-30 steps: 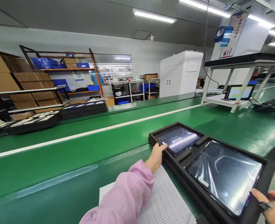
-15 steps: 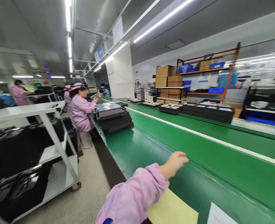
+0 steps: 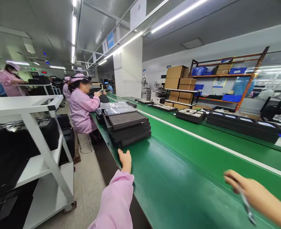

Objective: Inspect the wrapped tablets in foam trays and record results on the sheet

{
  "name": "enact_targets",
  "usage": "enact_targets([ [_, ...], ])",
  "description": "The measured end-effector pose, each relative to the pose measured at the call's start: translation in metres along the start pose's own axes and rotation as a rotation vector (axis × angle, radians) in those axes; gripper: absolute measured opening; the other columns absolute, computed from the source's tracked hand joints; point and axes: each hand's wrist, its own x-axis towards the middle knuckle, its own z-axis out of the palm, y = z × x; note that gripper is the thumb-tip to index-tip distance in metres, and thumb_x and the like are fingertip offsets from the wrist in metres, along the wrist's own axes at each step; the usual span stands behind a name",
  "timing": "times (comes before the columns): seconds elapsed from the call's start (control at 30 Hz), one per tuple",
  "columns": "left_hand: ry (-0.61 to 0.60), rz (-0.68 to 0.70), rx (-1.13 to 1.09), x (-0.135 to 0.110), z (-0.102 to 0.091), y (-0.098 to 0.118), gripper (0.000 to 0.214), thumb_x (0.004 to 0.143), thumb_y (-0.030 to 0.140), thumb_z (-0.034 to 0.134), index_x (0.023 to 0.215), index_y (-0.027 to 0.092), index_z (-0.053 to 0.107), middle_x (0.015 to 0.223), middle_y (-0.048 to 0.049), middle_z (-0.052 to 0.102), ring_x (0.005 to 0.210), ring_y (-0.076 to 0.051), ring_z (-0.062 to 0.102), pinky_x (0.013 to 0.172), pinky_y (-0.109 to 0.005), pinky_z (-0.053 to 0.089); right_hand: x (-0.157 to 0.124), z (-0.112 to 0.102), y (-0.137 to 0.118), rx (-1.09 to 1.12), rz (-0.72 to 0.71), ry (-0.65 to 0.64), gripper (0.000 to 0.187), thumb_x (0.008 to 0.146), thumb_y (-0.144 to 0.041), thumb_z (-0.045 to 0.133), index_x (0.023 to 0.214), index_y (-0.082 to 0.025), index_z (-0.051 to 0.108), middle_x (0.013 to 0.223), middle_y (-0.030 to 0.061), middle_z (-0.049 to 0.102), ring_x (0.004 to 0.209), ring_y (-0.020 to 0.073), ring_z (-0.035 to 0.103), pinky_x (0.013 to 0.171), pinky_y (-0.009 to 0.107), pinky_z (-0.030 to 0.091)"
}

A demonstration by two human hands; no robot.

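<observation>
My left hand, in a pink sleeve, reaches out over the near edge of the green conveyor belt. Its fingers are stretched forward and hold nothing. It is just short of a stack of black trays on the belt. My right hand hovers over the belt at the lower right, blurred by motion. It grips a thin metal tool that points downward.
A seated worker in pink handles trays further along the belt. A white cart with black trays stands at the left. More black trays line the far side. Shelves with cardboard boxes stand behind.
My view has swung left from the tray of screens to look along the belt. My left hand has moved toward the stack of trays. My right hand has come into view.
</observation>
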Motion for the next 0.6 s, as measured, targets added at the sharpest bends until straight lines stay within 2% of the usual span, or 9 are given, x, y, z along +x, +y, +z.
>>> enact_targets([
  [0.03,0.016,0.009,-0.003,0.011,0.005,-0.003,0.042,0.087,0.030,0.056,0.126,0.019,0.046,0.134,-0.0109,0.044,0.118,-0.028,0.047,0.096,-0.051,0.041,0.028,0.025,-0.025,0.078,-0.012,-0.091,0.012,0.082,-0.031,0.051,0.076,-0.028,0.062,0.062,-0.0001,0.064,0.052,0.0168,0.060,0.054,0.027,0.046],
  [0.07,0.029,0.018,-0.006,0.021,0.010,-0.005,0.044,0.087,0.029,0.056,0.128,0.019,0.045,0.136,-0.0110,0.042,0.120,-0.028,0.045,0.097,-0.051,0.040,0.057,0.053,-0.050,0.135,0.005,-0.115,0.013,0.081,-0.028,0.050,0.078,-0.026,0.062,0.063,-0.0005,0.065,0.053,0.0164,0.061,0.057,0.027,0.047],
  [0.17,0.043,0.040,-0.005,0.042,0.016,-0.010,0.049,0.086,0.025,0.056,0.132,0.020,0.040,0.139,-0.0119,0.039,0.124,-0.029,0.042,0.100,-0.052,0.038,0.140,0.138,-0.115,0.156,0.026,-0.059,0.012,0.080,-0.021,0.050,0.079,-0.021,0.063,0.068,-0.0009,0.065,0.061,0.0150,0.062,0.059,0.025,0.046],
  [0.27,0.048,0.060,0.020,0.055,0.015,-0.015,0.056,0.082,0.016,0.058,0.134,0.016,0.036,0.135,-0.0146,0.043,0.123,-0.028,0.045,0.102,-0.049,0.037,0.203,0.214,-0.158,0.183,0.031,-0.005,0.009,0.085,-0.022,0.055,0.084,-0.016,0.061,0.074,0.0011,0.064,0.069,0.0143,0.060,0.067,0.028,0.048],
  [0.33,0.055,0.079,0.051,0.060,0.014,-0.019,0.062,0.075,0.008,0.057,0.133,0.014,0.036,0.130,-0.0155,0.049,0.122,-0.027,0.047,0.105,-0.042,0.035,0.233,0.255,-0.178,0.220,0.030,0.019,0.014,0.088,-0.026,0.055,0.090,-0.014,0.060,0.084,0.0028,0.063,0.074,0.0141,0.059,0.072,0.031,0.049],
  [0.4,0.051,0.108,0.089,0.063,0.013,-0.024,0.066,0.069,0.004,0.056,0.131,0.014,0.038,0.127,-0.0138,0.053,0.122,-0.024,0.047,0.105,-0.033,0.034,0.257,0.286,-0.191,0.259,0.026,0.025,0.017,0.090,-0.029,0.054,0.095,-0.013,0.059,0.089,0.0040,0.062,0.078,0.0147,0.059,0.073,0.033,0.049],
  [0.47,0.033,0.135,0.136,0.065,0.013,-0.027,0.065,0.065,0.005,0.055,0.128,0.015,0.041,0.127,-0.0120,0.053,0.124,-0.023,0.046,0.104,-0.028,0.035,0.276,0.309,-0.199,0.289,0.015,0.008,0.019,0.091,-0.029,0.051,0.098,-0.013,0.058,0.090,0.0041,0.061,0.078,0.0153,0.059,0.073,0.033,0.049],
  [0.6,-0.004,0.142,0.229,0.062,0.011,-0.026,0.057,0.064,0.010,0.055,0.120,0.015,0.048,0.128,-0.0121,0.052,0.127,-0.024,0.041,0.106,-0.027,0.031,0.299,0.326,-0.201,0.293,-0.022,-0.041,0.015,0.090,-0.024,0.051,0.098,-0.014,0.058,0.090,0.0036,0.061,0.080,0.0165,0.058,0.073,0.032,0.046],
])
